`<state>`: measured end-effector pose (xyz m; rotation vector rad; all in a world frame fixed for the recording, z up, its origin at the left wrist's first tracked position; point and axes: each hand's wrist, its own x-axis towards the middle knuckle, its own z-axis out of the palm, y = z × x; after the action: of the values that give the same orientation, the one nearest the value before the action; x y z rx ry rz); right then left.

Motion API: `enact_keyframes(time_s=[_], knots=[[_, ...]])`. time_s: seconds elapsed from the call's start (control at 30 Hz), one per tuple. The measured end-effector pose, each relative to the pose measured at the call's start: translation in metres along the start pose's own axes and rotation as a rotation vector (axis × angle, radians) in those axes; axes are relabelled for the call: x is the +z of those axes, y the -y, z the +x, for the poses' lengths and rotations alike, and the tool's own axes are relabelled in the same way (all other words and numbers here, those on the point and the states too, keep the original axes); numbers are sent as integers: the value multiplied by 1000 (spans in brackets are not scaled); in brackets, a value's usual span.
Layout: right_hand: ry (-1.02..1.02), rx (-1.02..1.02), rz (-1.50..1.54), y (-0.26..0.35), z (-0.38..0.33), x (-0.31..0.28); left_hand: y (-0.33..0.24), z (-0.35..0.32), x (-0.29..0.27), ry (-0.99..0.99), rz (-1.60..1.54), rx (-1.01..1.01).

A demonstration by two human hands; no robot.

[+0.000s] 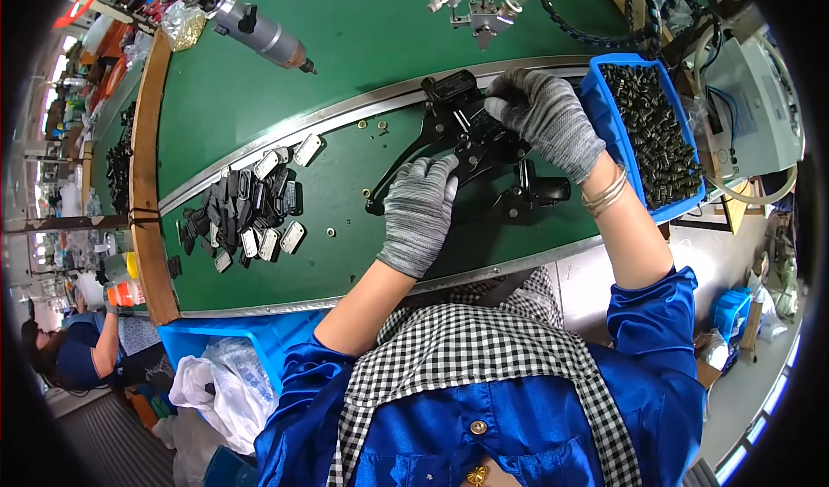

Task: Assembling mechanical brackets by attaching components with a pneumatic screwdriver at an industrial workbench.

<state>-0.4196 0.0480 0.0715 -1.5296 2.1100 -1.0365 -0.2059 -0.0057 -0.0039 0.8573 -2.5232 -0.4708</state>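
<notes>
Grey knitted gloves cover both hands. My left hand [419, 211] is closed on a black brake lever assembly [469, 161] lying on the green bench, its fingers curled at the lever end. Above the same cluster of black parts, my right hand [553, 120] has its fingers bent together in a pinch. What those fingertips hold, if anything, is hidden. Another black assembly with a boxy cylinder body [452, 87] rests just beyond, its long curved lever reaching toward my left hand. A further black assembly [544, 189] lies below my right wrist.
A pile of small black and silver covers [250, 202] spreads on the left. Several brass nuts [363, 124] are scattered nearby. A blue bin [652, 133] of small dark cylindrical parts stands right. A power screwdriver [268, 42] and a metal nozzle fixture [486, 22] hang above the bench.
</notes>
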Motion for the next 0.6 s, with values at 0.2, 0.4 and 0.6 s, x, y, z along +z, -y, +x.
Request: enact_keyframes(time_s=[0.2, 0.4, 0.6], knots=[[-120, -158, -293, 2, -8, 11, -2, -1, 0, 17, 10, -5], [-198, -351, -631, 18, -6, 14, 0, -1, -1, -8, 16, -30], [-166, -369, -323, 98, 9, 47, 12, -14, -7, -78, 103, 37]])
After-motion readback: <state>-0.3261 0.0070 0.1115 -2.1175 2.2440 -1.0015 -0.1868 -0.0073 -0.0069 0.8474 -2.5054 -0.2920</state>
